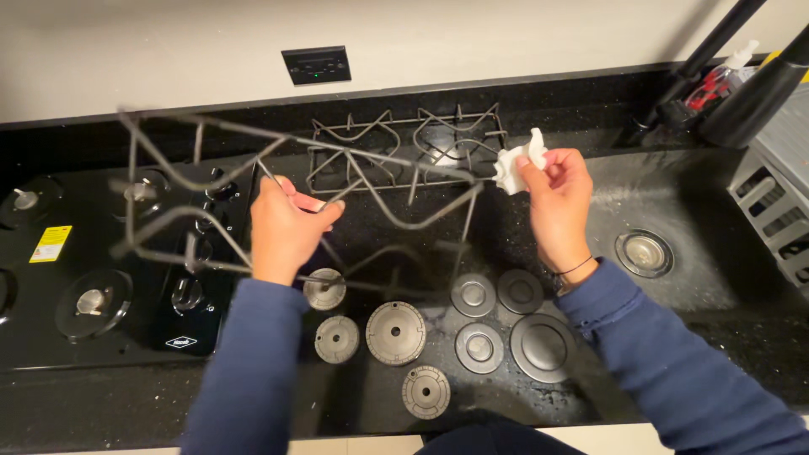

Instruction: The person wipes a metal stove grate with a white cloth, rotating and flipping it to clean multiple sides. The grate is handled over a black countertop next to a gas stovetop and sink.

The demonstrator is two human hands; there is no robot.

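While the left hand (282, 227) is closed around a bar of a wire grate (253, 194), the grate is lifted above the table (742, 286) and looks blurred. It spreads from over the black stove (109, 253) to a point just beside the right hand (558, 202). The right hand is closed on a white cloth (516, 164), pinching it between thumb and fingers, and the cloth touches the far end of the grate. Both arms are in blue sleeves.

Behind the lifted grate, a second grate (404, 147) lies flat on the table, near the wall. Below the lifted grate, closer to the person, several round burner caps (396, 333) lie on the table in a loose group; some are light grey and some darker. On the side of the left hand, the stove shows bare burners and a yellow label (50, 243). A black wall socket (316, 65) is on the wall, behind the second grate. To the side of the right hand, well apart from the grate, there is a round drain (645, 253), then a grey rack (775, 211) at the edge, and a spray bottle (720, 80) behind it.
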